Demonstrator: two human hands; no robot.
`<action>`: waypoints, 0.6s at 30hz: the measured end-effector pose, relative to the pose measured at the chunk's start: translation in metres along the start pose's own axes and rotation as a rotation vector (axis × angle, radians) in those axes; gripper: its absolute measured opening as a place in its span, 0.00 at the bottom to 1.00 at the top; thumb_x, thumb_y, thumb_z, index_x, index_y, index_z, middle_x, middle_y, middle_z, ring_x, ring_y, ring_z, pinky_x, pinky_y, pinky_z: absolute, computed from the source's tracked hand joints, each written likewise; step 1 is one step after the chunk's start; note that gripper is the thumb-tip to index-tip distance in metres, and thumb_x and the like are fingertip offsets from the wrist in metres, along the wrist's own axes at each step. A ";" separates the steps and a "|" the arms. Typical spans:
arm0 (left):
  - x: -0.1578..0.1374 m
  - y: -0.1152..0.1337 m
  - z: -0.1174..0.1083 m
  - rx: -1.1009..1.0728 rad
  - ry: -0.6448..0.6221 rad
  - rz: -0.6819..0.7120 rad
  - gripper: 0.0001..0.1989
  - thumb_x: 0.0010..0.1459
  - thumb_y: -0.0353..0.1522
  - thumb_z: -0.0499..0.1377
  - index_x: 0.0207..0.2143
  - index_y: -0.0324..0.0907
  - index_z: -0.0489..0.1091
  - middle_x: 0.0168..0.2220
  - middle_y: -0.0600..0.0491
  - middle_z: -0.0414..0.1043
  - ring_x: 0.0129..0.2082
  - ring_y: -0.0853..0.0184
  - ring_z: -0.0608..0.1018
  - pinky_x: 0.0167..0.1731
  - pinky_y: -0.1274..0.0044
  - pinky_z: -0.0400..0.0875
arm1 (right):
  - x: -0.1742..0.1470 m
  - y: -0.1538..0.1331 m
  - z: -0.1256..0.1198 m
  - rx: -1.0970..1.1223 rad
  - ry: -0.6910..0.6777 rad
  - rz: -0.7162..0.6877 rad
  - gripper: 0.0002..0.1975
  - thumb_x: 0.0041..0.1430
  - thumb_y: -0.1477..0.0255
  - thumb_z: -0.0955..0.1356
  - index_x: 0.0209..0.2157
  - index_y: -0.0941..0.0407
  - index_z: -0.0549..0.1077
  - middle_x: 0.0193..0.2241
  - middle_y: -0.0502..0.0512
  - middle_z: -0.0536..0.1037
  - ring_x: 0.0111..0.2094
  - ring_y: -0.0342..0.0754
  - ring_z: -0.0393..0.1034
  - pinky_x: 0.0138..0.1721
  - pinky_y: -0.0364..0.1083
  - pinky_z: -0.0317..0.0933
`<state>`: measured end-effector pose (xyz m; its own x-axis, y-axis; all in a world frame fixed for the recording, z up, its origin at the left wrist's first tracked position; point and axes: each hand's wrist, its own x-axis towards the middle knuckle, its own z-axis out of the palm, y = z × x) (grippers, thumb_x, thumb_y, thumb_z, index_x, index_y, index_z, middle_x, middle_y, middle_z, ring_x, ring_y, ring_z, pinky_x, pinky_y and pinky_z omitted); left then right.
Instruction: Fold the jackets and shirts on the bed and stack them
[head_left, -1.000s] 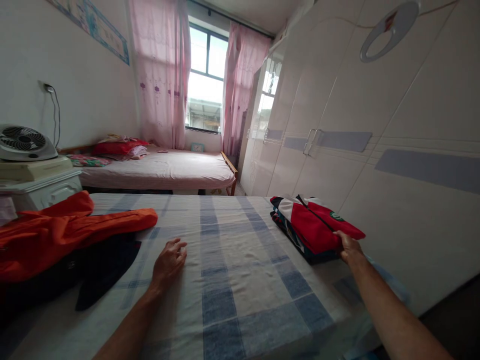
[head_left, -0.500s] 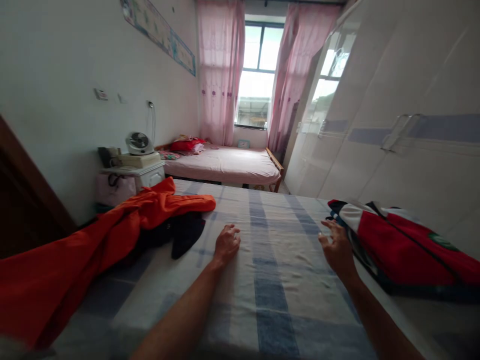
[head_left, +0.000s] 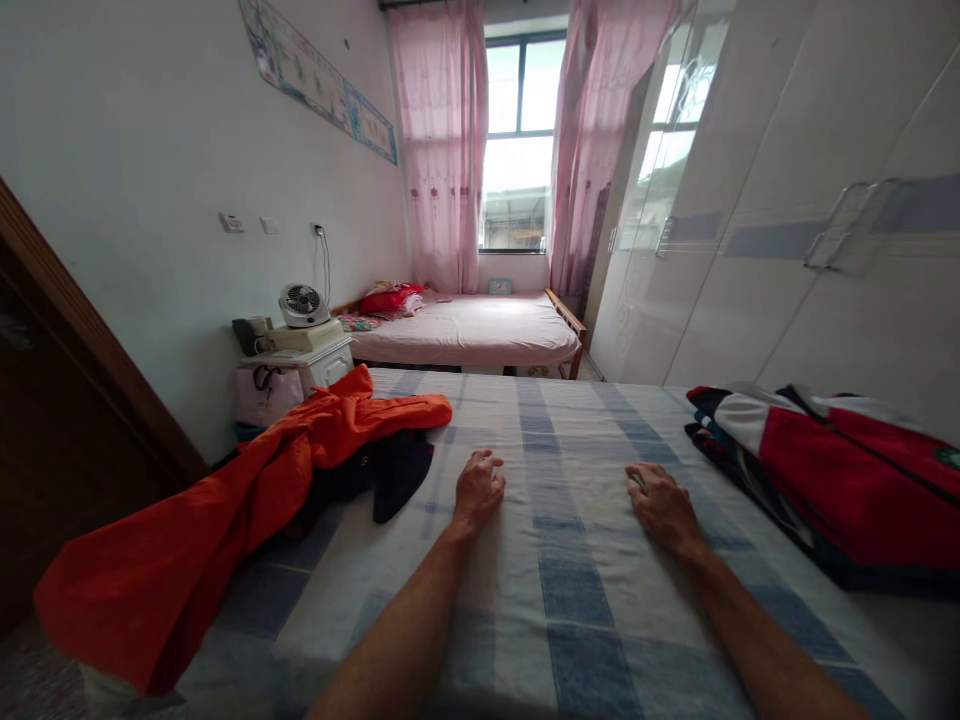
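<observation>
My left hand (head_left: 480, 490) rests on the blue-and-white checked bed sheet (head_left: 517, 600), its fingers loosely bent and apart, holding nothing. To its left lies an orange garment (head_left: 300, 440) draped over a dark piece of clothing (head_left: 403, 480). My right hand (head_left: 661, 508) is also low over the sheet, empty, its fingers slightly curled but apart. Farther right, a pile of folded clothes has a red, white and black jacket (head_left: 832, 470) on top. Neither hand touches the clothes.
Beyond this bed stands a second bed (head_left: 480, 330) with a pink sheet, before a curtained window. A white nightstand (head_left: 326, 365) at left carries a small fan (head_left: 303, 304). A paper bag (head_left: 268, 396) stands beside it. White wardrobes (head_left: 765, 300) line the right side.
My right hand has moved left, away from the folded clothes and down onto the sheet. My left hand stays about where it was. The view has shifted slightly.
</observation>
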<state>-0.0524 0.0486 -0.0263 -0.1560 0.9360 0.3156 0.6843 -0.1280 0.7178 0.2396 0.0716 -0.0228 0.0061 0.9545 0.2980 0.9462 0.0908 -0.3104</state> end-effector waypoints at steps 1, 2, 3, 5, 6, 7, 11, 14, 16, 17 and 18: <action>-0.001 0.001 0.000 -0.002 0.001 0.001 0.12 0.51 0.24 0.54 0.37 0.41 0.74 0.50 0.46 0.68 0.48 0.64 0.73 0.47 0.74 0.70 | 0.000 0.000 0.000 0.003 0.002 0.003 0.18 0.57 0.73 0.57 0.45 0.58 0.71 0.51 0.61 0.70 0.52 0.53 0.63 0.48 0.51 0.56; -0.001 0.002 0.000 -0.003 0.004 0.002 0.12 0.51 0.24 0.54 0.37 0.41 0.74 0.50 0.46 0.68 0.48 0.65 0.73 0.46 0.74 0.70 | 0.000 -0.001 0.000 0.008 0.005 0.004 0.18 0.56 0.73 0.58 0.45 0.58 0.71 0.51 0.61 0.70 0.51 0.52 0.63 0.48 0.51 0.57; -0.002 0.004 -0.001 -0.005 0.009 0.004 0.12 0.51 0.24 0.54 0.36 0.41 0.74 0.49 0.46 0.69 0.47 0.65 0.74 0.45 0.75 0.71 | 0.000 -0.001 0.000 0.015 0.009 0.006 0.17 0.56 0.74 0.58 0.45 0.58 0.71 0.51 0.61 0.70 0.51 0.52 0.64 0.48 0.51 0.56; -0.003 0.009 -0.010 -0.007 0.027 0.013 0.12 0.51 0.24 0.54 0.36 0.40 0.74 0.49 0.45 0.69 0.46 0.65 0.74 0.42 0.75 0.72 | 0.000 -0.001 0.000 0.028 0.018 0.007 0.17 0.56 0.74 0.58 0.44 0.58 0.71 0.50 0.60 0.71 0.51 0.52 0.64 0.48 0.50 0.56; -0.003 0.012 -0.018 -0.005 0.041 0.022 0.12 0.51 0.24 0.54 0.37 0.39 0.74 0.49 0.45 0.69 0.46 0.64 0.74 0.40 0.76 0.73 | -0.001 -0.001 0.001 0.032 0.020 0.007 0.17 0.56 0.74 0.58 0.44 0.58 0.71 0.50 0.60 0.71 0.51 0.51 0.64 0.48 0.50 0.56; -0.002 0.015 -0.030 0.000 0.059 0.034 0.13 0.52 0.25 0.53 0.37 0.39 0.74 0.49 0.45 0.69 0.47 0.64 0.74 0.39 0.76 0.73 | -0.001 0.000 0.001 0.036 0.020 0.007 0.16 0.56 0.74 0.58 0.44 0.58 0.71 0.50 0.60 0.71 0.51 0.51 0.64 0.48 0.50 0.56; 0.003 0.009 -0.110 0.081 0.192 0.102 0.15 0.55 0.30 0.51 0.44 0.40 0.71 0.55 0.44 0.63 0.56 0.58 0.66 0.52 0.68 0.65 | 0.000 0.001 0.001 0.045 0.007 0.011 0.16 0.57 0.74 0.58 0.45 0.58 0.71 0.51 0.60 0.70 0.51 0.51 0.63 0.48 0.50 0.55; 0.003 -0.018 -0.184 0.521 0.440 0.159 0.19 0.57 0.35 0.49 0.48 0.36 0.67 0.58 0.40 0.59 0.59 0.53 0.60 0.58 0.62 0.54 | -0.001 -0.001 0.002 0.053 0.008 0.018 0.16 0.57 0.74 0.58 0.44 0.58 0.71 0.51 0.60 0.70 0.51 0.51 0.63 0.48 0.50 0.55; -0.001 -0.043 -0.225 0.832 0.508 0.066 0.24 0.57 0.40 0.50 0.52 0.36 0.63 0.59 0.37 0.57 0.59 0.48 0.59 0.54 0.57 0.56 | -0.001 -0.001 0.001 0.057 0.012 0.021 0.16 0.57 0.75 0.58 0.44 0.58 0.71 0.50 0.60 0.70 0.51 0.51 0.63 0.47 0.50 0.55; -0.004 -0.056 -0.241 0.948 0.502 -0.015 0.27 0.55 0.44 0.51 0.53 0.37 0.61 0.59 0.35 0.57 0.59 0.46 0.59 0.51 0.53 0.57 | -0.001 -0.002 0.001 0.061 0.015 0.021 0.16 0.56 0.75 0.58 0.43 0.58 0.71 0.50 0.60 0.70 0.51 0.51 0.63 0.47 0.50 0.55; -0.006 -0.068 -0.254 1.008 0.470 -0.106 0.30 0.53 0.47 0.52 0.53 0.37 0.59 0.57 0.35 0.60 0.57 0.45 0.62 0.49 0.52 0.59 | -0.001 -0.002 0.001 0.065 0.018 0.020 0.16 0.56 0.76 0.58 0.43 0.58 0.71 0.50 0.60 0.71 0.51 0.52 0.64 0.47 0.50 0.55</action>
<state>-0.2794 -0.0315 0.0806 -0.3554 0.6823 0.6389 0.8831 0.4692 -0.0098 0.2373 0.0711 -0.0238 0.0313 0.9513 0.3067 0.9228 0.0904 -0.3745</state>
